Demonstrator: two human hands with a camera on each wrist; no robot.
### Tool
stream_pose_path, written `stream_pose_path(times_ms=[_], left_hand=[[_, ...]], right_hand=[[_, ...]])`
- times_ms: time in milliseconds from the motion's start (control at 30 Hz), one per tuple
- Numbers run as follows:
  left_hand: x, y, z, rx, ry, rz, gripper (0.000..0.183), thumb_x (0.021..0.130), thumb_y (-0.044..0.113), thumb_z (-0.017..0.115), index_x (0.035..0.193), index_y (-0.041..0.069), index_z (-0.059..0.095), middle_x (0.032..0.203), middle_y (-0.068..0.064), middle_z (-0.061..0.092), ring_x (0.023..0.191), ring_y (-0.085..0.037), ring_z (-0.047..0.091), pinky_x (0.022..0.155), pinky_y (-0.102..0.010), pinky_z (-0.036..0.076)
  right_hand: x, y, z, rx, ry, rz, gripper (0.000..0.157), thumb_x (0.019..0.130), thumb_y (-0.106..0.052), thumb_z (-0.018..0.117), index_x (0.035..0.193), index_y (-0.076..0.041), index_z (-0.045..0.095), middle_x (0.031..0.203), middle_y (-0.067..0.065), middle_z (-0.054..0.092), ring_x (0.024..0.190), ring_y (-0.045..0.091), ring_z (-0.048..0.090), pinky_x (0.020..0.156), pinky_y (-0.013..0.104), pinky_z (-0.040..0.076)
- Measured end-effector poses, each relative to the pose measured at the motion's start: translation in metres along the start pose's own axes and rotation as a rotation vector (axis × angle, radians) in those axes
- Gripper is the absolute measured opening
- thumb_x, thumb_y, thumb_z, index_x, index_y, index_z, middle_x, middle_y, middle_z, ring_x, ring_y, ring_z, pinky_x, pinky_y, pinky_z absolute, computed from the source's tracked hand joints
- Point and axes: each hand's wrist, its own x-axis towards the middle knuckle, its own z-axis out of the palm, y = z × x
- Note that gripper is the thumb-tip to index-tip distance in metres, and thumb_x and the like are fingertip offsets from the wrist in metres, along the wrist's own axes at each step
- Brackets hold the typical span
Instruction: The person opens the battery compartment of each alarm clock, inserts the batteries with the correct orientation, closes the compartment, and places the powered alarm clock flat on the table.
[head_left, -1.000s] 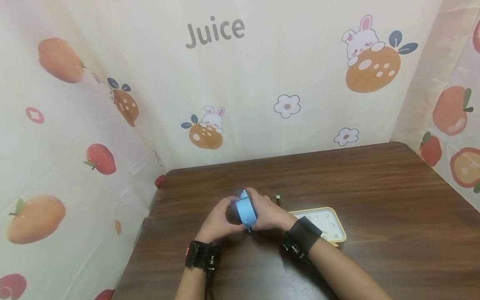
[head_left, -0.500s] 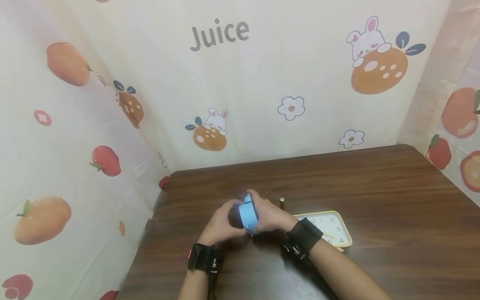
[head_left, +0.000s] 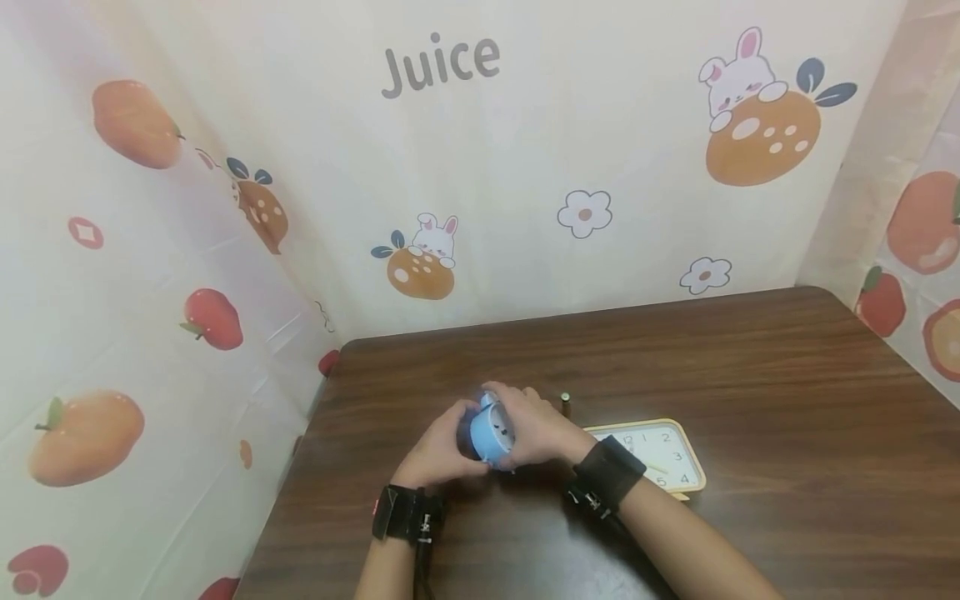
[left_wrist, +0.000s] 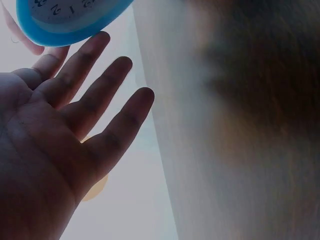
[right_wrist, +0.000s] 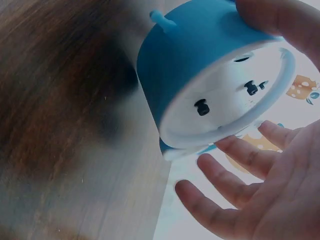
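Both hands hold a small light-blue alarm clock (head_left: 489,435) above the table. The left hand (head_left: 441,450) grips its dial side, with thumb low and fingers high. In the left wrist view, part of the numbered dial (left_wrist: 70,11) shows at the top, and the fingers spread below it. From the other side, the right hand (head_left: 538,429) holds the clock by its back edge. The right wrist view shows the white back (right_wrist: 225,95) with black knobs (right_wrist: 202,107), a thumb on the blue casing and the other fingers along the lower rim.
A yellow-framed rectangular clock (head_left: 678,437) lies face up on the brown table (head_left: 750,375), partly behind the right wrist. A small dark cylinder with a pale end (head_left: 566,405), like a battery, stands just beyond it. Fruit-patterned curtains (head_left: 510,250) border the table.
The alarm clock has turned in the hands, so its back with the black knobs now faces the head camera more. Both hands stay about where they were; the head view has shifted slightly.
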Motion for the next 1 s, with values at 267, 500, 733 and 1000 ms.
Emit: stream_pose_path(times_ms=[267,500,733,1000], left_hand=[[-0.004,0.0,-0.003,0.01,-0.048,-0.024,0.092,0.061,0.052,0.085,0.137,0.026,0.041,0.13,0.007,0.053,0.118,-0.016,0.051,0.1,-0.049,0.045],[-0.006,0.0,-0.005,-0.023,-0.083,-0.003,0.099,0.061,0.053,0.085,0.143,0.032,0.034,0.137,0.008,0.048,0.122,-0.017,0.048,0.102,-0.051,0.042],[-0.002,-0.003,-0.004,-0.029,-0.057,0.01,0.103,0.059,0.053,0.086,0.144,0.033,0.033,0.135,0.008,0.05,0.12,-0.016,0.05,0.101,-0.046,0.044],[0.001,-0.007,-0.003,-0.047,-0.063,-0.005,0.105,0.056,0.052,0.088,0.143,0.034,0.031,0.138,0.005,0.048,0.123,-0.018,0.048,0.104,-0.049,0.041]], right_hand=[[0.001,-0.004,0.001,-0.1,-0.003,-0.017,0.098,0.055,-0.047,0.087,0.14,-0.027,0.044,0.123,0.003,0.056,0.1,0.023,0.047,0.069,0.035,0.044],[0.002,-0.01,0.004,-0.233,-0.006,-0.059,0.096,0.055,-0.05,0.086,0.139,-0.027,0.047,0.123,0.003,0.058,0.097,0.022,0.046,0.069,0.035,0.043],[0.005,-0.011,0.01,-0.26,-0.005,-0.038,0.105,0.052,-0.052,0.086,0.143,-0.024,0.042,0.124,0.001,0.059,0.099,0.021,0.046,0.07,0.035,0.045],[0.003,-0.014,0.012,-0.175,-0.026,-0.02,0.102,0.052,-0.041,0.089,0.141,-0.019,0.045,0.12,0.004,0.057,0.097,0.02,0.043,0.068,0.029,0.046]])
